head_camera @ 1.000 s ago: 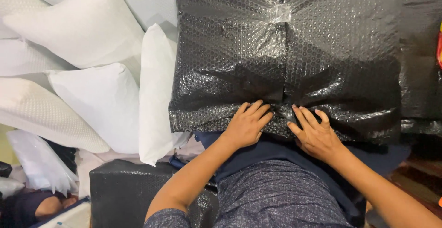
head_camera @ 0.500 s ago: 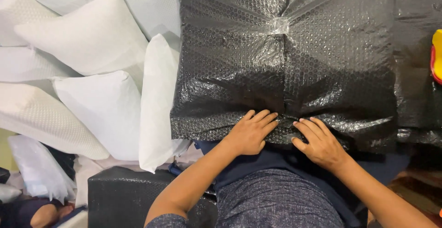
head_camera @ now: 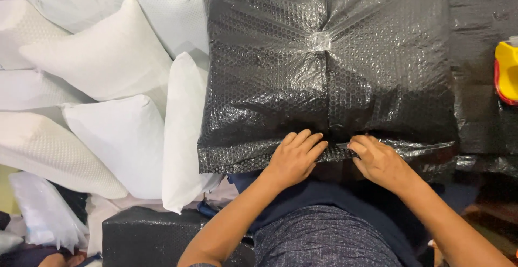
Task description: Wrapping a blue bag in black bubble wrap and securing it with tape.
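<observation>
Big black bubble-wrapped bundle (head_camera: 329, 78), right of the white pillows (head_camera: 102, 100), looks soft, light, slick w/ poppable film; left hand (head_camera: 294, 159) flat, open on its near edge, right hand (head_camera: 380, 162) pinching the seam flap—best hold prob. underneath corners.

Glossy black bubble wrap (head_camera: 329, 67), dotted all over, fills the upper centre. White pillows (head_camera: 102, 83) crowd the left; a yellow-and-red object (head_camera: 507, 73) peeks in at right.
</observation>
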